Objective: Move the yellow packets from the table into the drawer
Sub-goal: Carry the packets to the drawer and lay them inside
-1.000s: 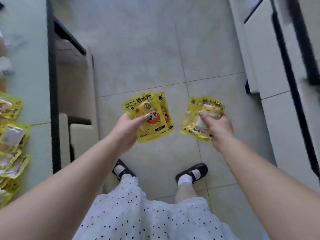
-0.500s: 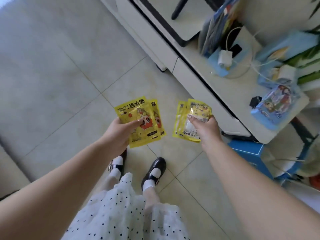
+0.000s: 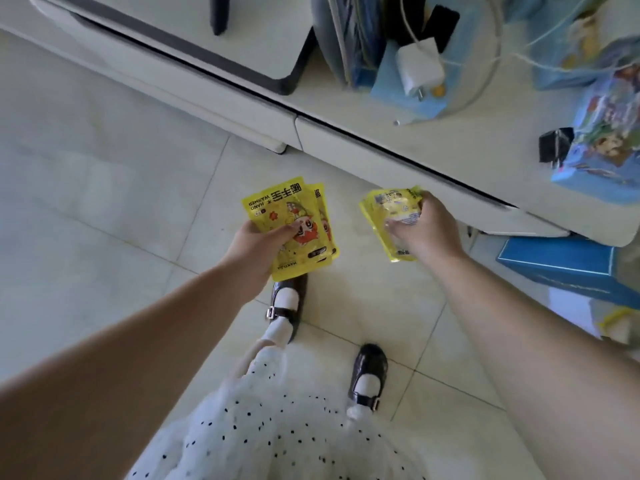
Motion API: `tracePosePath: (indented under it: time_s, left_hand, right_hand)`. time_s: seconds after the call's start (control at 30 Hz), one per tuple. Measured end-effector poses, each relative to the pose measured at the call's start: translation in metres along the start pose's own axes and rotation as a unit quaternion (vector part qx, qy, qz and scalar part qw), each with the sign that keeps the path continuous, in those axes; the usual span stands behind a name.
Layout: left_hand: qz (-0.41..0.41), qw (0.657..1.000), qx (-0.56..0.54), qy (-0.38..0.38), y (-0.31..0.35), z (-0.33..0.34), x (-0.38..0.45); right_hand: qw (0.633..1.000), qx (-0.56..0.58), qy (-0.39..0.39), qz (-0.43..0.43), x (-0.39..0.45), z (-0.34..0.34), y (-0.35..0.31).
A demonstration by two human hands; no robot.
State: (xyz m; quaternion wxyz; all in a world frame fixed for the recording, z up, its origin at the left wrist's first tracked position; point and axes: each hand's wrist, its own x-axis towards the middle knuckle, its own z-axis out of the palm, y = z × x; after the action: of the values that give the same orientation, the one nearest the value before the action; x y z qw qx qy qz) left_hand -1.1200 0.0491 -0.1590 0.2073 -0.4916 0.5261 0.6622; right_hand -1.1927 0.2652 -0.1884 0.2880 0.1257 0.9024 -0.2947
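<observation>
Cluttered cabinet (image 3: 398, 143) beyond packet-gripping hands (image 3: 258, 245); blue box (image 3: 561, 261) beside.

The person turned and stepped toward the long white cabinet with drawers (image 3: 398, 150); the right hand (image 3: 424, 230) carried its glossy yellow plastic packets (image 3: 388, 216) closer to it.

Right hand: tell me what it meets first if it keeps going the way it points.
The right hand, gripping yellow packets, points up the picture toward the cabinet. Going straight on, it would probably meet the closed drawer front first; only floor shows between, though depth is unclear.
</observation>
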Motion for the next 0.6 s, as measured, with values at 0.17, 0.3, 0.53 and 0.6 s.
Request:
tracePosePath:
  time_s: [0.17, 0.3, 0.53, 0.6]
  left_hand:
    - [0.000, 0.999, 0.037, -0.016, 0.014, 0.010, 0.064]
    - [0.003, 0.998, 0.054, -0.016, 0.028, 0.019, 0.095]
    - [0.020, 0.989, 0.136, -0.059, 0.053, 0.033, 0.119]
    - [0.023, 0.987, 0.148, -0.061, 0.059, 0.038, 0.123]
  right_hand:
    - [0.987, -0.133, -0.031, -0.091, 0.050, 0.031, 0.002]
    - [0.985, -0.138, -0.013, -0.100, 0.078, 0.038, 0.001]
    - [0.990, -0.124, 0.011, -0.066, 0.096, 0.035, -0.001]
    - [0.992, -0.113, 0.031, -0.047, 0.097, 0.035, -0.003]
